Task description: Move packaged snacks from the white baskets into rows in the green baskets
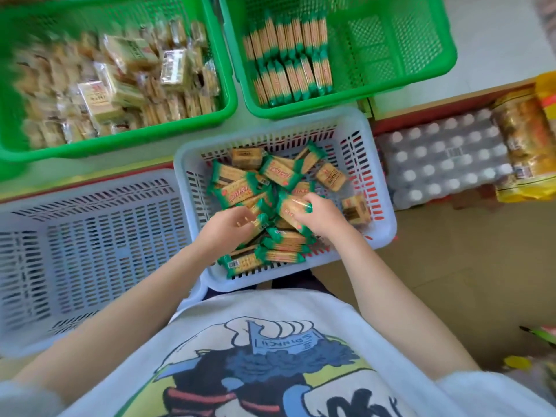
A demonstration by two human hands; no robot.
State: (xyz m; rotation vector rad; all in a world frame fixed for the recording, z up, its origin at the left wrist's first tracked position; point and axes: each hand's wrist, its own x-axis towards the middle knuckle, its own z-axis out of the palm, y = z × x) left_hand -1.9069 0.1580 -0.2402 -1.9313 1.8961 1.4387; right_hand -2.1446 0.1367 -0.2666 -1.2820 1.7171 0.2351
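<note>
— Where are the snacks to be found?

— A loose heap of green-ended cracker packets (264, 188) is seen in the white basket (382, 236) directly in front of the person. Two neat rows (288, 58) have already been stood on edge in the left part of the right green basket (421, 79); the rest of that basket is unfilled.

— Which step is judged to be in hand?

— Gathering, it is judged. Packets are being collected from the heap, and none is yet being carried across.

— And the hands?

— The right hand (322, 216) is curled round a packet (293, 207), which is gripped at its near end. The left hand (227, 225) is bent over the heap, and the end of another packet (261, 222) appears to be pinched at its fingertips (motion blur makes this less certain).

— What is called for next?

— The gathered packets would need to be squared together, lifted over the basket wall and set on edge beside the existing rows.

— What else is around?

— A second white basket (36, 326) lies to the left, a left green basket (222, 94) holds jumbled clear-wrapped biscuits (120, 85), and a wrapped pack of bottles (442, 158) sits to the right.
</note>
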